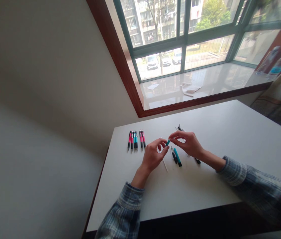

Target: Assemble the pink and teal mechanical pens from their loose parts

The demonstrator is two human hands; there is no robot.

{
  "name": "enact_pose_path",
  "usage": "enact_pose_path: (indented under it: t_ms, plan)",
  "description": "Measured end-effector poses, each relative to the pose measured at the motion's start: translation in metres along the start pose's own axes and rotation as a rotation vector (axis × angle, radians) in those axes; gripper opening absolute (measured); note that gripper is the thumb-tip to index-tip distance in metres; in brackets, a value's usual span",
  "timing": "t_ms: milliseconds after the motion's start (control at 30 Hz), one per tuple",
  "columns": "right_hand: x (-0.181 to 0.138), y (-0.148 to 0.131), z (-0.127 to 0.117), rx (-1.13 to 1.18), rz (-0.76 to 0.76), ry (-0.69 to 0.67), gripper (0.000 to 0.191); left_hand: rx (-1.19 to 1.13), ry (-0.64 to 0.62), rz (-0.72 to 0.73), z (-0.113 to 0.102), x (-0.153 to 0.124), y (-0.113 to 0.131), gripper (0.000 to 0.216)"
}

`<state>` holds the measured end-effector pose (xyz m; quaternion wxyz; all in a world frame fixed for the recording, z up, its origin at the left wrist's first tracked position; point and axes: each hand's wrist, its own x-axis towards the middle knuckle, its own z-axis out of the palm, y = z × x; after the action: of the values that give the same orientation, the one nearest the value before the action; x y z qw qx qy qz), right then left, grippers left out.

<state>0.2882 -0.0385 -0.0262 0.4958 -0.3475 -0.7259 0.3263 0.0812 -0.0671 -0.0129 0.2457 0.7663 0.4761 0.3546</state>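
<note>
Both hands meet above the middle of a white table (217, 139). My left hand (154, 153) and my right hand (189, 142) each pinch one end of a small teal pen part (167, 142) held between them. Just under the hands lie loose pen pieces: a teal and black barrel (177, 157), a short black piece (174, 156) and a thin white refill (164, 164). More dark pen parts (179, 127) show behind the right hand, partly hidden. To the left, a row of several assembled pink and teal pens (136, 140) lies on the table.
A wide glossy window sill (205, 83) with a few papers runs behind the table, under a green-framed window. A plain wall stands to the left. A poster or curtain with bottle pictures (277, 66) is at the far right.
</note>
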Motion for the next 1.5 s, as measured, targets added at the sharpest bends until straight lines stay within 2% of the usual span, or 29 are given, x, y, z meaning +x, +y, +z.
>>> enact_pose_path:
  t_ms: [133, 233, 333, 433, 600, 800, 933, 1167, 1500]
  plan:
    - [-0.001, -0.002, 0.0, -0.029, -0.002, 0.006, 0.017, -0.034, 0.055, -0.053, 0.001, 0.001, 0.0, 0.016]
    - [-0.002, -0.003, 0.001, -0.079, -0.017, 0.022, 0.018, -0.054, 0.226, -0.13, -0.002, 0.003, -0.004, 0.019]
    - [-0.002, -0.003, 0.002, -0.123, -0.068, -0.017, 0.015, -0.099, 0.406, -0.205, -0.007, 0.006, -0.012, 0.02]
    - [-0.002, -0.003, 0.003, -0.152, -0.126, -0.056, 0.014, -0.141, 0.485, -0.238, -0.011, 0.008, -0.017, 0.019]
    - [-0.002, -0.003, 0.002, -0.22, -0.208, -0.129, 0.012, -0.18, 0.473, -0.235, -0.01, 0.008, -0.015, 0.015]
    - [-0.002, 0.001, 0.0, -0.27, -0.224, -0.156, 0.014, -0.195, 0.439, -0.236, -0.008, 0.008, -0.011, 0.01]
    - [-0.003, 0.001, 0.001, -0.297, -0.266, -0.207, 0.012, -0.203, 0.48, -0.219, -0.01, 0.008, -0.009, 0.006]
    - [-0.008, -0.011, 0.01, -0.342, -0.359, -0.405, 0.017, -0.187, 0.5, -0.224, -0.011, 0.01, -0.009, 0.003]
    - [-0.015, -0.01, 0.026, -0.448, -0.455, -0.646, 0.018, -0.131, 0.52, -0.235, -0.009, 0.01, -0.012, 0.008]
